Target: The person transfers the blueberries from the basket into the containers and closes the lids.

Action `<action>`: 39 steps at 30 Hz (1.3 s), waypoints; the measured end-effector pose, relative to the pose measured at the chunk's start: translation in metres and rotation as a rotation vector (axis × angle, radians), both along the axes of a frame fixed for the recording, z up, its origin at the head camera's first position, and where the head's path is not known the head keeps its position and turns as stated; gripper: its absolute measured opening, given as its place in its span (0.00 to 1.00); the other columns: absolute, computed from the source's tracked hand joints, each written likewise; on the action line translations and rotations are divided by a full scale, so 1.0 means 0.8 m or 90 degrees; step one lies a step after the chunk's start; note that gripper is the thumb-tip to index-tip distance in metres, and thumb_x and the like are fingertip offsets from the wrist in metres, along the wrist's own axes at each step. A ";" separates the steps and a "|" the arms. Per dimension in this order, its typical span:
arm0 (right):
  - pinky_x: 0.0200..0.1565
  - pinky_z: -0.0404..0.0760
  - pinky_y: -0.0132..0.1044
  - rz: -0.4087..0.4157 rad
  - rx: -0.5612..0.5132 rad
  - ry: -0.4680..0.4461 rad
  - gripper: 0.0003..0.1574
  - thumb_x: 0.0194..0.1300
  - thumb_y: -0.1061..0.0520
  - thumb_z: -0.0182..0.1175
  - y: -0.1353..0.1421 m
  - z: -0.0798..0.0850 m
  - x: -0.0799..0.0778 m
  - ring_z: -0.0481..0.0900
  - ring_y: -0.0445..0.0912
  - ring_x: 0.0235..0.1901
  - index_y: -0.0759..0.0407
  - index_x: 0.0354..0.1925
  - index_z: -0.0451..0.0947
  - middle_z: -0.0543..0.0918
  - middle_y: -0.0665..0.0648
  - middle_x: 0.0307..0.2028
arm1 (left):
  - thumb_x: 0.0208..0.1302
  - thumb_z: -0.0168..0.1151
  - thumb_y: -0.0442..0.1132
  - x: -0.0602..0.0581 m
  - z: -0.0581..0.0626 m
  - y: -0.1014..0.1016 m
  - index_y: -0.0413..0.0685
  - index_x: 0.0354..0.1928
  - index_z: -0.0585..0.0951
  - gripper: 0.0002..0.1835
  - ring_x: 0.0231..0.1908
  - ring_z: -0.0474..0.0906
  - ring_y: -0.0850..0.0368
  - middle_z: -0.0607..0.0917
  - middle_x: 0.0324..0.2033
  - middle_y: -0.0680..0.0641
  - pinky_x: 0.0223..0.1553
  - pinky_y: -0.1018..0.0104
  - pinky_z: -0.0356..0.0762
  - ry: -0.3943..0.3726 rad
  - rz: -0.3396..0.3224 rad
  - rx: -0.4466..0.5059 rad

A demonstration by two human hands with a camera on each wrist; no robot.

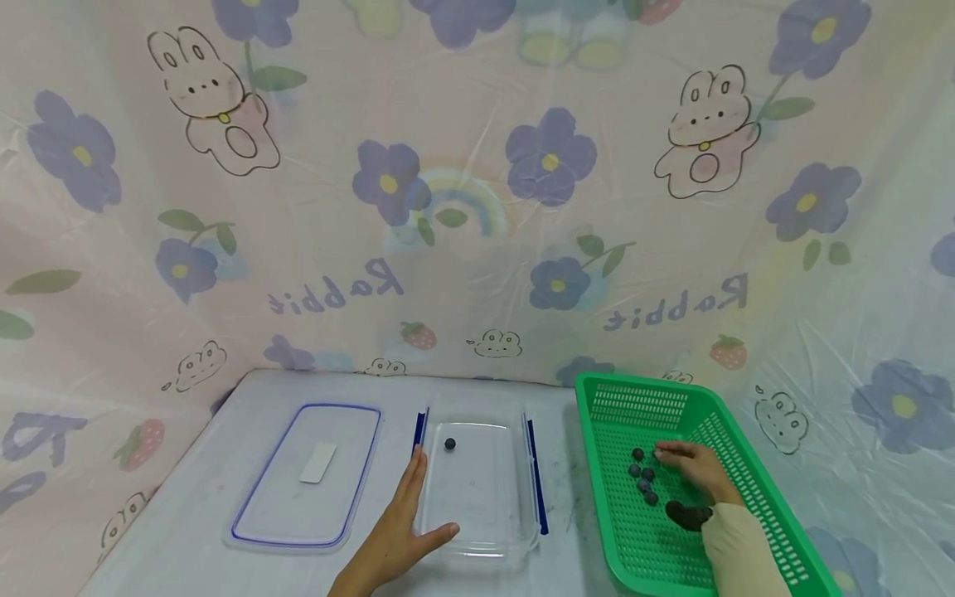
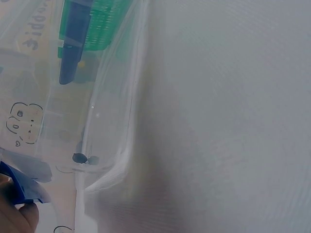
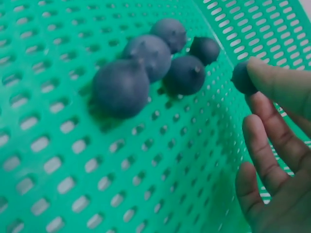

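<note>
My right hand (image 1: 701,471) is inside the green plastic basket (image 1: 606,518). Between thumb and fingers it pinches a blueberry (image 3: 244,78), while the other fingers spread loosely below. Several more blueberries (image 3: 121,88) lie close together on the basket's perforated floor, left of this hand. My left hand (image 1: 395,531) rests along the left side of a clear plastic box (image 1: 477,497), fingers straight and thumb reaching toward its near end. Its fingertips are by the blue latch flap (image 2: 19,184). One blueberry (image 1: 450,444) sits inside the box, near its far left corner.
A clear lid (image 1: 257,464) with a blue seal lies flat to the left of the box, a white label (image 1: 318,463) on it. On the box's right side another blue flap (image 1: 537,481) hangs out. A patterned curtain (image 1: 477,249) encloses the white table.
</note>
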State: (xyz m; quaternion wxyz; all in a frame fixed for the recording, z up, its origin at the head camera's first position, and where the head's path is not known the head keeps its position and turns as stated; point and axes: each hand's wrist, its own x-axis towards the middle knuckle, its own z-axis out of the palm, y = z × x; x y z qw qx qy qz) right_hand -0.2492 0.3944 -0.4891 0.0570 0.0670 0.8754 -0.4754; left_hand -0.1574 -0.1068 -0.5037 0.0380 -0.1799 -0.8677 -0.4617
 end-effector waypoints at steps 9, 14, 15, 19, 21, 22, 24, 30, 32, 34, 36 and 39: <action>0.59 0.63 0.64 -0.023 -0.021 0.019 0.36 0.71 0.46 0.57 0.002 0.017 0.001 0.60 0.70 0.62 0.72 0.63 0.69 0.72 0.71 0.60 | 0.58 0.68 0.59 0.000 -0.002 0.001 0.46 0.77 0.42 0.57 0.72 0.42 0.43 0.40 0.76 0.44 0.64 0.37 0.53 0.004 -0.005 -0.006; 0.57 0.59 0.69 -0.055 0.012 0.031 0.39 0.66 0.39 0.61 -0.001 0.024 -0.003 0.59 0.71 0.62 0.66 0.62 0.72 0.71 0.71 0.61 | 0.58 0.67 0.59 -0.002 -0.002 0.001 0.48 0.77 0.41 0.58 0.72 0.43 0.43 0.39 0.76 0.45 0.64 0.37 0.53 0.000 -0.004 -0.011; 0.57 0.59 0.70 -0.055 0.022 0.032 0.39 0.66 0.39 0.61 -0.002 0.027 -0.003 0.59 0.71 0.62 0.65 0.62 0.73 0.70 0.71 0.61 | 0.58 0.67 0.59 -0.002 -0.001 0.001 0.48 0.77 0.41 0.58 0.72 0.43 0.42 0.39 0.76 0.45 0.64 0.37 0.53 -0.001 -0.004 -0.011; 0.58 0.58 0.69 -0.045 0.020 0.039 0.41 0.67 0.38 0.59 -0.010 0.041 0.000 0.59 0.70 0.63 0.67 0.65 0.69 0.66 0.72 0.64 | 0.58 0.67 0.59 0.000 0.001 0.000 0.48 0.77 0.41 0.58 0.72 0.43 0.42 0.39 0.76 0.44 0.64 0.37 0.53 -0.005 -0.002 -0.012; 0.59 0.58 0.68 -0.037 0.011 0.051 0.42 0.69 0.39 0.57 -0.014 0.049 0.002 0.59 0.69 0.63 0.68 0.66 0.66 0.65 0.73 0.65 | 0.58 0.67 0.59 0.001 0.002 0.000 0.48 0.77 0.41 0.58 0.72 0.43 0.41 0.40 0.76 0.44 0.63 0.37 0.53 -0.001 -0.001 -0.012; 0.60 0.58 0.67 -0.040 0.003 0.058 0.41 0.69 0.40 0.57 -0.017 0.053 0.003 0.60 0.68 0.63 0.68 0.67 0.65 0.65 0.73 0.65 | 0.58 0.67 0.59 0.001 0.003 0.000 0.47 0.77 0.41 0.58 0.72 0.43 0.42 0.40 0.76 0.44 0.63 0.37 0.53 0.000 -0.001 -0.014; 0.60 0.58 0.66 -0.042 -0.006 0.072 0.41 0.70 0.41 0.57 -0.020 0.059 0.005 0.61 0.67 0.63 0.68 0.67 0.64 0.66 0.72 0.64 | 0.58 0.67 0.59 0.001 0.003 0.000 0.47 0.77 0.41 0.58 0.72 0.43 0.42 0.40 0.76 0.44 0.64 0.38 0.53 0.002 0.000 -0.015; 0.61 0.59 0.64 -0.053 -0.036 0.097 0.41 0.68 0.41 0.59 -0.027 0.070 0.007 0.64 0.63 0.62 0.67 0.67 0.66 0.73 0.66 0.60 | 0.58 0.67 0.59 0.002 0.002 0.000 0.45 0.77 0.42 0.58 0.72 0.43 0.41 0.40 0.76 0.43 0.64 0.37 0.53 0.000 0.000 -0.011; 0.62 0.60 0.62 -0.054 -0.049 0.107 0.42 0.67 0.40 0.60 -0.029 0.073 0.008 0.65 0.60 0.61 0.66 0.67 0.66 0.76 0.62 0.57 | 0.58 0.67 0.59 0.002 0.001 0.000 0.45 0.77 0.42 0.58 0.72 0.43 0.41 0.40 0.76 0.43 0.63 0.37 0.53 -0.001 -0.001 -0.011; 0.61 0.61 0.62 -0.059 -0.057 0.116 0.43 0.66 0.39 0.61 -0.031 0.079 0.009 0.70 0.54 0.57 0.66 0.66 0.67 0.78 0.55 0.53 | 0.58 0.67 0.59 0.002 0.000 -0.001 0.45 0.77 0.42 0.57 0.72 0.43 0.41 0.40 0.76 0.43 0.63 0.37 0.54 0.001 -0.002 -0.013; 0.61 0.62 0.61 -0.063 -0.062 0.124 0.43 0.65 0.38 0.61 -0.035 0.084 0.012 0.73 0.46 0.51 0.66 0.66 0.67 0.79 0.49 0.49 | 0.58 0.67 0.59 0.001 -0.001 -0.001 0.45 0.77 0.42 0.57 0.72 0.43 0.41 0.40 0.76 0.43 0.63 0.36 0.54 0.003 -0.003 -0.016; 0.60 0.64 0.58 -0.069 -0.070 0.139 0.42 0.65 0.40 0.62 -0.040 0.092 0.014 0.73 0.33 0.44 0.66 0.65 0.68 0.80 0.42 0.45 | 0.58 0.68 0.58 0.000 -0.002 -0.001 0.46 0.77 0.42 0.57 0.72 0.43 0.42 0.40 0.76 0.44 0.63 0.36 0.54 0.006 -0.004 -0.017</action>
